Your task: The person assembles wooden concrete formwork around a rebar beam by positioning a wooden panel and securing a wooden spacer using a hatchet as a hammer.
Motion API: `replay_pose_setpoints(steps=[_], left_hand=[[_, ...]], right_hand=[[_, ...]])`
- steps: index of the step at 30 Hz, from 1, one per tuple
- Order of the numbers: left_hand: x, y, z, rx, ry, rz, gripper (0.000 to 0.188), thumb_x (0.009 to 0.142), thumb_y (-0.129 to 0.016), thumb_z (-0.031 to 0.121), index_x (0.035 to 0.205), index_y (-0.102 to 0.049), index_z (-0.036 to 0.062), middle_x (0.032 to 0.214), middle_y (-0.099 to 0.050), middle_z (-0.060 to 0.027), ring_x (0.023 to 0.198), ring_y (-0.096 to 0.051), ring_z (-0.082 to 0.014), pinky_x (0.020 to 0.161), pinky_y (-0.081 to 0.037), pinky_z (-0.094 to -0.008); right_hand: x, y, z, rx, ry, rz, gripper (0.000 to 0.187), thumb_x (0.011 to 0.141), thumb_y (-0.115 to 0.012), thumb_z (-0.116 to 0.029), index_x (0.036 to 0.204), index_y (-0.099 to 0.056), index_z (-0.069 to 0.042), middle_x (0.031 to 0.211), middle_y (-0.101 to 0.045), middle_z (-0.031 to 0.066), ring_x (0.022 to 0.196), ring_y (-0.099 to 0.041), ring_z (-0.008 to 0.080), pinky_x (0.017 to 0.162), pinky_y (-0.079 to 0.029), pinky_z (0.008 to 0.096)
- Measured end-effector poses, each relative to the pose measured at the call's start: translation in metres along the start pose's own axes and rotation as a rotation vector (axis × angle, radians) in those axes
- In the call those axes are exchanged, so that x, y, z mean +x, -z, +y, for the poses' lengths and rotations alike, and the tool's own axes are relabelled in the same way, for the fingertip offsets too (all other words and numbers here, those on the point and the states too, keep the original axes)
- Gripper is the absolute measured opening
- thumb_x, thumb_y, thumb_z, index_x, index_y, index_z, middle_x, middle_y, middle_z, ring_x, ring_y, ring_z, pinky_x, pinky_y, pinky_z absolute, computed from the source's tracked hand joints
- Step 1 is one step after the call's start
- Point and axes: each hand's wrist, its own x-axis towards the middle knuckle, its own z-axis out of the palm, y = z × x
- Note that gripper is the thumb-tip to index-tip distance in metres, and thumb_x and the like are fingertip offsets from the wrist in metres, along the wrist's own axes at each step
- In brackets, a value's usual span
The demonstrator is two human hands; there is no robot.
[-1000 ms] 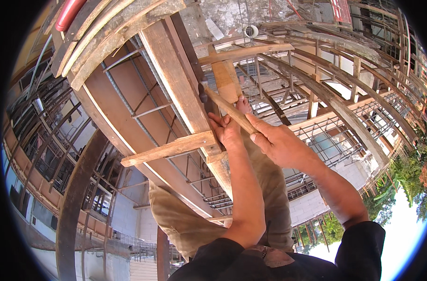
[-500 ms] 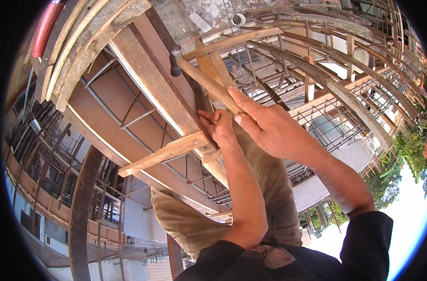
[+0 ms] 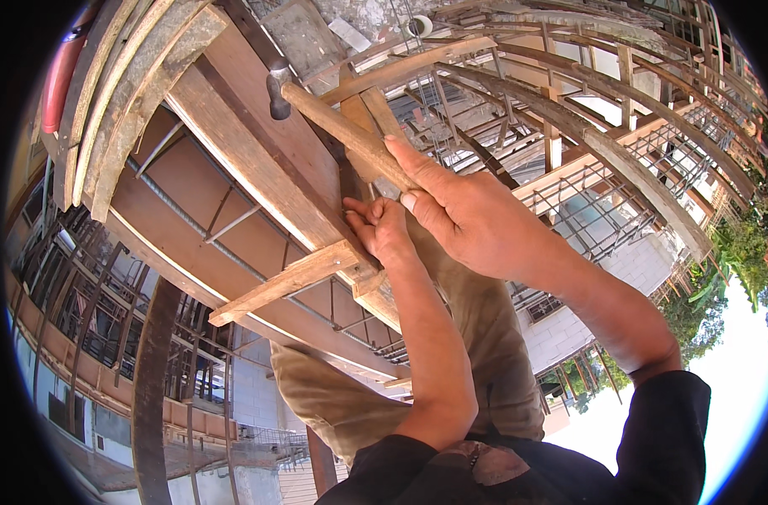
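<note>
My right hand point(image 3: 485, 220) is wrapped around the wooden handle of a hammer point(image 3: 350, 133). The hammer's dark metal head point(image 3: 279, 89) is up and to the left, above the side of a long wooden formwork beam point(image 3: 262, 156). Against that beam's side, my left hand point(image 3: 379, 227) has its fingers curled in and pinched together; whatever they hold is hidden or too small to make out. Just left of the left hand, a short wooden cleat point(image 3: 284, 282) lies across the top of the form, one end on the beam.
Steel reinforcing bars point(image 3: 182, 206) run inside the form between its plywood sides. Several curved-looking planks point(image 3: 148, 93) lie across its far end, with a red object point(image 3: 62, 84) beside them. Timber framing and a rebar grid point(image 3: 603, 202) stand to the right. My legs point(image 3: 342, 387) straddle close by.
The hammer and my right hand have shifted a little up and left. The left hand stays at the beam's side with fingers pinched. The whole view has slid slightly.
</note>
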Motion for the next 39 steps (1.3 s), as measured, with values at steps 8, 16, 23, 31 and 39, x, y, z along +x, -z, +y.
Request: replay_pose_setpoints(steps=[8,16,23,31,39], left_hand=[[0.007,0.016,0.013,-0.025,0.234,-0.214,0.033,0.108,-0.055,0.047,0.126,-0.071,0.0247,0.105,-0.061,0.0018,0.089,-0.053,-0.0118,0.075,-0.044,-0.0329],[-0.139,0.011,-0.03,0.883,0.198,-0.339,0.014,0.105,-0.065,0.02,0.111,-0.071,0.0088,0.086,-0.07,0.0029,0.05,-0.037,-0.0055,0.048,-0.036,-0.0234],[-0.224,0.021,0.088,1.715,-0.548,-0.216,0.016,0.092,-0.077,0.007,0.106,-0.071,0.002,0.075,-0.059,0.0056,0.063,-0.047,-0.0022,0.058,-0.038,-0.0211],[-0.201,0.02,0.118,2.205,-0.76,-0.279,0.102,0.068,-0.094,0.043,0.15,-0.049,0.0025,0.114,-0.054,-0.0137,0.102,-0.06,-0.0299,0.087,-0.054,-0.0424],[-0.185,0.018,0.106,2.151,-0.786,-0.323,0.11,0.07,-0.092,0.047,0.158,-0.041,0.0048,0.142,-0.046,-0.0165,0.131,-0.05,-0.0364,0.111,-0.042,-0.0467]], right_hand=[[-0.01,0.013,0.018,-0.166,-0.146,-0.338,0.058,0.105,-0.058,-0.023,0.158,-0.043,-0.006,0.08,-0.067,0.027,0.06,-0.064,0.0397,0.063,-0.052,0.0468],[-0.045,0.0,-0.003,0.333,-0.389,-0.145,0.06,0.107,-0.054,-0.022,0.163,-0.036,-0.007,0.072,-0.06,0.0086,0.055,-0.057,0.0146,0.055,-0.05,0.0318],[-0.096,-0.041,-0.006,0.614,-0.456,0.091,0.058,0.108,-0.052,-0.014,0.161,-0.033,-0.005,0.08,-0.058,0.0026,0.056,-0.053,0.0086,0.049,-0.045,0.0259],[-0.14,-0.091,-0.014,0.527,-0.583,0.092,0.059,0.105,-0.055,-0.012,0.158,-0.032,-0.001,0.078,-0.058,0.0028,0.057,-0.053,0.007,0.044,-0.046,0.0231],[-0.132,-0.112,-0.032,0.397,-0.569,0.111,0.052,0.105,-0.057,-0.015,0.154,-0.041,-0.007,0.084,-0.059,0.0052,0.053,-0.051,0.0081,0.037,-0.042,0.0217]])
